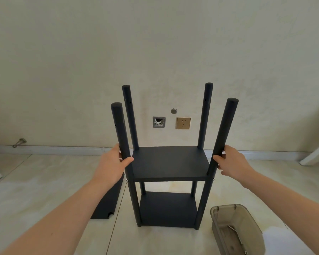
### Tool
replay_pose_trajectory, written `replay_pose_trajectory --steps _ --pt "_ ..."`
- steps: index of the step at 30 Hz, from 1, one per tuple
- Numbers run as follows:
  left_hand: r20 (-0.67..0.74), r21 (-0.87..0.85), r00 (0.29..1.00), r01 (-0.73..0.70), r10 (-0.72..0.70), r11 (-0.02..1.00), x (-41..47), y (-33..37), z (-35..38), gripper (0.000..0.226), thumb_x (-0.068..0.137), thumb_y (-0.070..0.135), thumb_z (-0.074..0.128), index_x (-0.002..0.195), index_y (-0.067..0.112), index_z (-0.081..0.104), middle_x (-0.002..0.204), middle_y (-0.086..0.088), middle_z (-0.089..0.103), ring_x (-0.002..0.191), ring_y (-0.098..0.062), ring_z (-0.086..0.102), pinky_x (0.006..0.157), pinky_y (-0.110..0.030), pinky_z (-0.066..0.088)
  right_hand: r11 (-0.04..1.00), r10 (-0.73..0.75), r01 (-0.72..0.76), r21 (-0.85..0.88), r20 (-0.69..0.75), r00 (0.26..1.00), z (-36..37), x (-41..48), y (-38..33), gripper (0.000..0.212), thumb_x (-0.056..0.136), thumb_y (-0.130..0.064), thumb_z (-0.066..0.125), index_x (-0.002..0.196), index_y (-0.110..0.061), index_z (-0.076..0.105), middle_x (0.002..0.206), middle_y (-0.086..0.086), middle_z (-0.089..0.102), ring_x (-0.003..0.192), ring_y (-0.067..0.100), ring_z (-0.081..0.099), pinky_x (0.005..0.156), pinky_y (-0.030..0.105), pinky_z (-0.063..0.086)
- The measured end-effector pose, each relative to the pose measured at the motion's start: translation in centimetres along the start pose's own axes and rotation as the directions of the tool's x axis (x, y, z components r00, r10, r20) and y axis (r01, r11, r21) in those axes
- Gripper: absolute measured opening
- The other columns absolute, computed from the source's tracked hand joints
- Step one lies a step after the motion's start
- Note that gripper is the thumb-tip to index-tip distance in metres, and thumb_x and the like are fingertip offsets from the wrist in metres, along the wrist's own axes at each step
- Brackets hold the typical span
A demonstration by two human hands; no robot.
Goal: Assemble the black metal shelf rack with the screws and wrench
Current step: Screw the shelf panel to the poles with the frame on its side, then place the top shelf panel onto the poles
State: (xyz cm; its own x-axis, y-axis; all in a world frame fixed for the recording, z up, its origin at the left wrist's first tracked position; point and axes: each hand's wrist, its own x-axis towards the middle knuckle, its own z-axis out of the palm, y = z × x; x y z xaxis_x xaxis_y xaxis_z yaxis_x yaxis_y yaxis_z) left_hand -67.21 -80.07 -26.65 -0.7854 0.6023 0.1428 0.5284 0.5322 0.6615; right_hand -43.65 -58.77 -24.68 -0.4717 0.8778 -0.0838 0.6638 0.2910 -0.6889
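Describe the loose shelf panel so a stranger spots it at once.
Find the black rack standing mid-frame on the tiled floor. Left of its legs, partly behind the left forearm, a flat black panel lies on the tiles. Unlike the mounted shelves, it lies loose, a corner notch showing.

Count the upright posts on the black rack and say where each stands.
4, one at each corner: front-left post, gripped by the left hand; front-right post, gripped by the right hand; back-left post; back-right post. None seems hidden.
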Motion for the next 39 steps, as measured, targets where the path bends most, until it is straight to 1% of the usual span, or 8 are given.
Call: replay_pose_trajectory --steps 4,9,14,21,28,31,33,39 --pt "0.018 0.025 1.000 -0.010 0.009 1.000 -0.2 -0.2 0.2 0.035 0.095 0.029 0.066 0.125 0.014 0.057 0.115 -0.003 0.068 0.106 -0.022 0.067 0.088 -0.033 0.051 0.995 0.097 -0.097 0.029 0.028 0.995 0.5 -0.4 0.2 0.028 0.101 -0.023 0.054 0.119 -0.002 0.055 0.101 0.015 0.068 0.082 0.030 0.072 0.079 0.043 0.061" --pt "0.256 0.056 0.965 0.032 -0.045 0.998 -0.6 -2.0 -0.9 0.032 0.098 0.019 0.061 0.130 0.015 0.058 0.105 -0.002 0.071 0.091 -0.011 0.065 0.088 -0.030 0.052 0.945 0.242 -0.294 0.143 0.300 0.923 1.8 -2.7 -1.0 0.043 0.093 -0.039 0.064 0.114 -0.004 0.050 0.095 0.018 0.068 0.068 0.028 0.074 0.067 0.039 0.063" --pt "0.386 0.111 0.916 0.070 -0.108 0.991 -1.7 -4.2 -2.2 0.028 0.096 0.012 0.064 0.124 0.009 0.064 0.104 -0.005 0.071 0.085 -0.011 0.067 0.068 -0.014 0.047 0.990 0.142 -0.138 -0.041 0.446 0.884 6.6 -4.8 -2.2 0.024 0.098 -0.033 0.058 0.105 -0.010 0.056 0.109 0.010 0.067 0.094 0.020 0.068 0.066 0.025 0.058" --pt "0.480 0.276 0.858 0.050 -0.182 0.960 -1.4 -8.1 -7.1 0.016 0.099 0.014 0.055 0.108 0.012 0.068 0.090 0.002 0.074 0.080 -0.015 0.073 0.058 -0.013 0.046 0.985 0.172 -0.133 -0.110 0.600 0.781 16.8 -5.9 -2.8 0.025 0.100 -0.019 0.053 0.117 -0.002 0.059 0.099 0.014 0.066 0.081 0.019 0.056 0.084 0.032 0.055" --pt "0.443 0.265 0.868 0.112 -0.224 0.958 -0.3 -14.9 -10.3 0.012 0.098 0.016 0.058 0.098 0.018 0.070 0.086 0.006 0.076 0.074 -0.009 0.073 0.066 -0.024 0.048 0.988 0.138 -0.054 -0.143 0.682 0.718 25.5 -6.5 -5.3 0.011 0.096 -0.013 0.050 0.088 -0.007 0.053 0.072 0.005 0.044 0.062 0.017 0.042 0.054 0.023 0.038" --pt "0.438 0.248 0.862 0.159 -0.257 0.956 0.1 -18.4 -9.5 0.012 0.097 0.016 0.058 0.097 0.019 0.070 0.085 0.007 0.076 0.074 -0.008 0.072 0.066 -0.022 0.048 0.987 0.161 -0.114 -0.114 0.723 0.672 29.1 -6.1 -5.9 0.016 0.096 -0.014 0.050 0.101 -0.005 0.062 0.088 0.008 0.050 0.078 0.018 0.049 0.076 0.029 0.055" --pt "0.424 0.219 0.864 0.191 -0.270 0.957 0.4 -20.7 -8.5 0.012 0.096 0.016 0.059 0.096 0.021 0.070 0.084 0.007 0.076 0.072 -0.007 0.072 0.066 -0.021 0.049 0.978 0.194 -0.183 -0.095 0.733 0.653 31.5 -5.8 -5.9 0.029 0.097 -0.012 0.050 0.120 0.002 0.060 0.094 0.008 0.051 0.085 0.018 0.048 0.098 0.040 0.051" --pt "0.389 0.141 0.844 0.342 -0.370 0.929 0.8 -29.0 -4.5 0.013 0.095 0.015 0.059 0.102 0.019 0.069 0.089 0.004 0.075 0.076 -0.009 0.069 0.061 -0.018 0.046 0.972 0.227 -0.204 -0.119 0.712 0.665 38.7 -3.5 -5.5 0.034 0.096 -0.012 0.048 0.123 0.005 0.060 0.098 0.010 0.054 0.088 0.021 0.051 0.096 0.043 0.051"
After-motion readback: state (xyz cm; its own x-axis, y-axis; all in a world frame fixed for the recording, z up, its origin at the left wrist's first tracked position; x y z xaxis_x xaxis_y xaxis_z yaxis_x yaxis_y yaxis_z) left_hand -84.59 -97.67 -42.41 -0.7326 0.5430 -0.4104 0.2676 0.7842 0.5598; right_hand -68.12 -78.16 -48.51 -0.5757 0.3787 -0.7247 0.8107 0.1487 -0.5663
